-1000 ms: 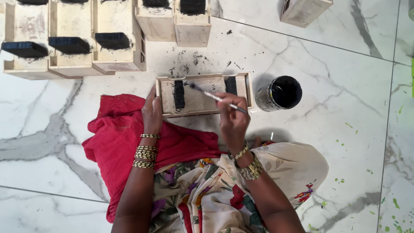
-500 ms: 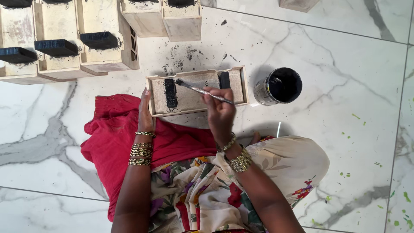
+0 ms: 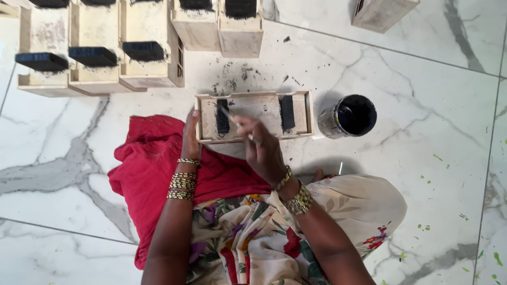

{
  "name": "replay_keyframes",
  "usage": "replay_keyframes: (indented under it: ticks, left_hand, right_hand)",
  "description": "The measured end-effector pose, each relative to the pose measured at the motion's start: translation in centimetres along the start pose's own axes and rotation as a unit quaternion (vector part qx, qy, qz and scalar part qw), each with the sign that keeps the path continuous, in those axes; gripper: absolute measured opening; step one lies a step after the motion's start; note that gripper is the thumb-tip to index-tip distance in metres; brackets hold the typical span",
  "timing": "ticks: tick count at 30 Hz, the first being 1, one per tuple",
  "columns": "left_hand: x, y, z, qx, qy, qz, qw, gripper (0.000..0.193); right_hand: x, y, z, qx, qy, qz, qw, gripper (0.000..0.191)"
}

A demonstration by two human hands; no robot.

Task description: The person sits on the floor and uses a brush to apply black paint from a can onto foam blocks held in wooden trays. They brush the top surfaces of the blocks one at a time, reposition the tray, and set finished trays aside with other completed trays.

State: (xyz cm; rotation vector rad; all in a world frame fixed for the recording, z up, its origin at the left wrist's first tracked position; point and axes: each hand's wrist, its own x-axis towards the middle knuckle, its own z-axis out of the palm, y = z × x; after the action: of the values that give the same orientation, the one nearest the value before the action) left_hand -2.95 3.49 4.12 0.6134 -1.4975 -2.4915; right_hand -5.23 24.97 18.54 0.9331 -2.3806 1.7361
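A shallow wooden tray [image 3: 255, 99] lies on the marble floor in front of my knees, with two black bars across its inside. My left hand [image 3: 190, 138] grips the tray's near left corner. My right hand [image 3: 262, 146] is closed around a thin paintbrush [image 3: 231, 116], whose tip rests at the left black bar [image 3: 222, 116]. The right black bar [image 3: 287, 112] stands apart from the brush. A round tin of black paint [image 3: 350, 115] sits just right of the tray.
Several more wooden trays with black bars [image 3: 95, 55] are lined up at the top left, two more [image 3: 240, 31] above the tray, another [image 3: 380, 11] at the top right. Black paint specks [image 3: 232, 79] mark the floor. A red cloth [image 3: 153, 174] covers my lap.
My right hand has swung the brush from the tray's right side across to the left black bar. The left hand has kept its grip on the tray.
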Motion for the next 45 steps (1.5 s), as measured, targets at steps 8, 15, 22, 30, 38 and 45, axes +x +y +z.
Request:
replay_keyframes:
  ticks: [8, 15, 22, 30, 38, 45]
  left_hand:
    - [0.1, -0.4, 0.2, 0.013, 0.036, 0.002, 0.999, 0.066]
    - [0.2, -0.2, -0.4, 0.077, 0.039, 0.006, 0.996, 0.068]
    - [1.9, 0.6, -0.6, 0.036, 0.06, 0.007, 0.998, 0.07]
    - [6.2, -0.3, -1.0, 0.163, -0.017, 0.008, 0.986, 0.044]
    - [6.0, -6.8, 3.4, 0.078, 0.222, 0.156, 0.959, 0.026]
    - [0.3, -9.1, 15.2, 0.133, 0.235, 0.101, 0.958, 0.084]
  right_hand:
    - [-1.2, -2.5, -1.2, -0.078, 0.011, -0.051, 0.996, 0.024]
    - [-2.8, -3.9, -0.3, -0.052, -0.052, -0.02, 0.997, 0.016]
    - [-1.9, -0.9, -7.5, 0.106, 0.129, -0.009, 0.986, 0.01]
    - [-0.1, 3.8, -12.4, 0.209, 0.333, 0.035, 0.919, 0.018]
    - [-0.8, 4.1, -14.1, 0.252, 0.358, 0.006, 0.899, 0.017]
    - [-0.8, 2.5, -15.4, 0.236, 0.376, 0.018, 0.896, 0.016]
